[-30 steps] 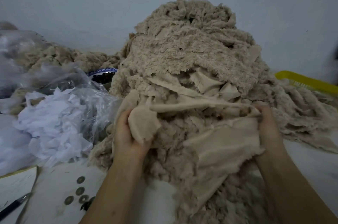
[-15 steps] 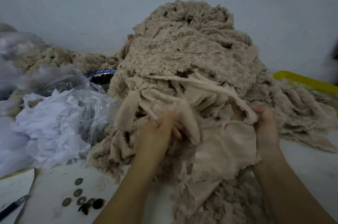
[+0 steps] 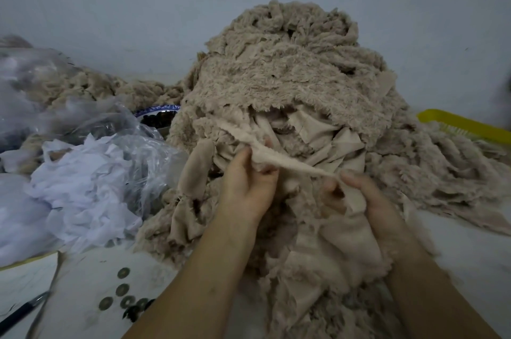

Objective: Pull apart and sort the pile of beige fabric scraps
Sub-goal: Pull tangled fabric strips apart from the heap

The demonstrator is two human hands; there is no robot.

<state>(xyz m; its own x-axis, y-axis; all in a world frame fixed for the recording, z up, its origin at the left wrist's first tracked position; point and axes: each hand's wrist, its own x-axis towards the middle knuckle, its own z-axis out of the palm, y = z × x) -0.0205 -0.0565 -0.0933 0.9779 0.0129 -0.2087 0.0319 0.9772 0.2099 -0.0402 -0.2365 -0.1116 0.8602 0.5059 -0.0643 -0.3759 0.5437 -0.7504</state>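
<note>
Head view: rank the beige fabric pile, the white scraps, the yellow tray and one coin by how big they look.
1. beige fabric pile, by far the largest.
2. white scraps.
3. yellow tray, partly hidden by fabric and cut off by the frame edge, so its rank is unsure.
4. coin, smallest.

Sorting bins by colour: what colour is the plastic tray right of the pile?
Yellow; the tray shows best in the head view.
</note>
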